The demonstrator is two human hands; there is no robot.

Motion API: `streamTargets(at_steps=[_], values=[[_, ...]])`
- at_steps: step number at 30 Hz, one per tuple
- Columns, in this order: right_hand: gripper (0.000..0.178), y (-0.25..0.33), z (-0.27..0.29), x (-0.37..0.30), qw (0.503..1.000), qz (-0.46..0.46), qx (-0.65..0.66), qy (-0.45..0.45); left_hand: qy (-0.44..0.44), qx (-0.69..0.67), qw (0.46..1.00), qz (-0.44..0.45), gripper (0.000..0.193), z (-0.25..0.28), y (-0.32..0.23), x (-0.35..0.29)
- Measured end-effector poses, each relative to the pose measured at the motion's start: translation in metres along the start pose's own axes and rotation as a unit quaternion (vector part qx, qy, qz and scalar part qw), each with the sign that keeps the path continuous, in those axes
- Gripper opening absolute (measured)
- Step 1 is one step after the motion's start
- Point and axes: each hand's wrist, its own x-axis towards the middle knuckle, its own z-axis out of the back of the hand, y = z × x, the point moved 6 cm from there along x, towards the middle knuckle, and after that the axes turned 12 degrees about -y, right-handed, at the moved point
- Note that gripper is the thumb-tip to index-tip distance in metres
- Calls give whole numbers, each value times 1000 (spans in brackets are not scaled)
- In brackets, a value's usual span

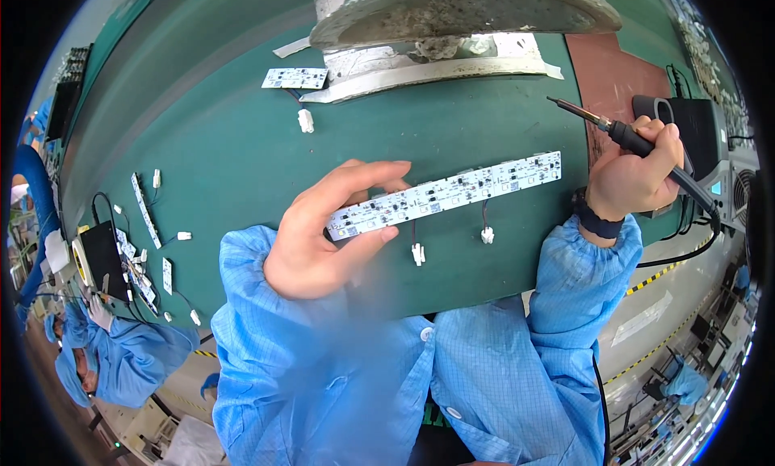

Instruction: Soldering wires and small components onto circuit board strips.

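Observation:
A long white circuit board (452, 193) with small dark components is tilted up to the right over the green mat. My left hand (323, 224) grips its left end between thumb and fingers. Two short wires hang from the board's lower edge, ending in a white connector (417, 254) and another white connector (487, 235). On the right, my right hand (638, 171) is closed around the black handle of a soldering iron (630, 137). The iron's thin tip points left, well above the board and apart from it. A dark band circles my right wrist.
A metal fume hood (468, 18) stands on a white base at the back, beside a short circuit board (294, 79). Several small boards and connectors lie left near a black device (103, 260). A soldering station (698, 135) stands right. A co-worker (129, 353) sits at lower left.

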Motion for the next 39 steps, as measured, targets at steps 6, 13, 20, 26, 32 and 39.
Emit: streamTargets(at_steps=[6, 13, 20, 26, 32, 39], values=[[24, 2, 0, 1, 1000, 7, -10, -2, 1, 30, 1000, -5, 46, 0, 1, 0], [25, 2, -2, 1, 999, 27, -34, -14, -6, 24, 1000, -15, 44, 0, 1, 2], [28, 3, -4, 1, 1000, 9, -26, -11, -2, 46, 999, -30, 43, -1, -1, 2], [29, 4, -2, -1, 1000, 8, -16, -6, 5, 39, 999, -28, 42, -1, 1, 1], [28, 4, -3, -2, 1000, -12, -10, -2, -3, 51, 998, -31, 40, -1, 0, 1], [27, 6, -4, -2, 1000, -23, -5, 1, 3, 60, 997, -39, 39, -2, -1, 2]])
